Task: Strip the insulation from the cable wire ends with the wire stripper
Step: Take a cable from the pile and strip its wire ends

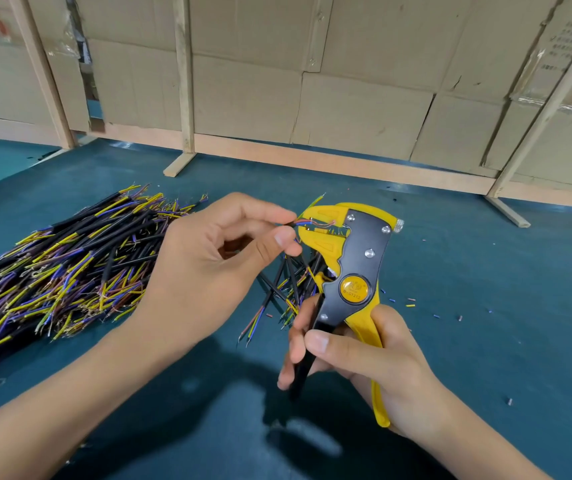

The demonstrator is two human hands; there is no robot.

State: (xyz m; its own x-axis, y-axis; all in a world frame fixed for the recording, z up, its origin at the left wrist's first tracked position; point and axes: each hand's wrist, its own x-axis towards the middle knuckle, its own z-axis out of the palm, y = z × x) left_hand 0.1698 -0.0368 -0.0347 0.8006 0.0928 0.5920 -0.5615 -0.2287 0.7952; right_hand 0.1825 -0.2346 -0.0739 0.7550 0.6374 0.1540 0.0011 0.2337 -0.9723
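While the left hand pinches a thin black-sheathed cable just behind its coloured cores, the right hand grips the yellow-and-black wire stripper handles. Cores sit in the jaws. Light, limp wire: hold near the end.

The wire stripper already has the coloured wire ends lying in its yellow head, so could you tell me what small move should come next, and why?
Probably a squeeze of the handles. The left hand pinches a cable whose coloured wire ends lie across the head of the wire stripper, and the right hand grips both handles, which stand apart. Closing them should clamp and pull off the insulation.
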